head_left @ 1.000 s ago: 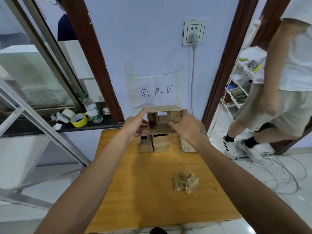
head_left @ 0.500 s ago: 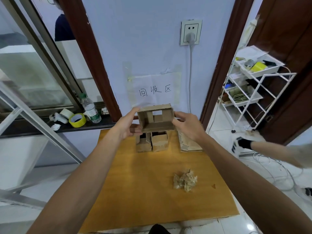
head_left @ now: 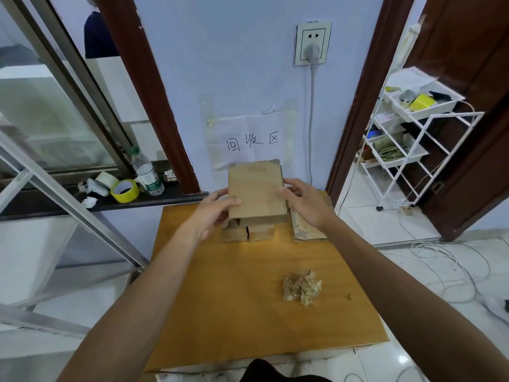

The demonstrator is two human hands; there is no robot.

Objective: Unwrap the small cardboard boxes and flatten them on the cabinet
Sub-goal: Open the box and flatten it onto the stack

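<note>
Cardboard box (head_left: pixel 256 193) held up between both hands at the centre of the frame, just above the far end of the table (head_left: pixel 220 312).
My left hand (head_left: pixel 212 213) pinches its left edge, thumb on the broad face and fingers behind; my right hand (head_left: pixel 305 205) curls round the right edge. I judge it light and dry, stiff across the panel but weak along the creases, so the side edges are the place to grip and press inward. Directly below it sit more small boxes (head_left: pixel 248 232), with crumpled wrap (head_left: pixel 301 288) lower right of centre.
</note>
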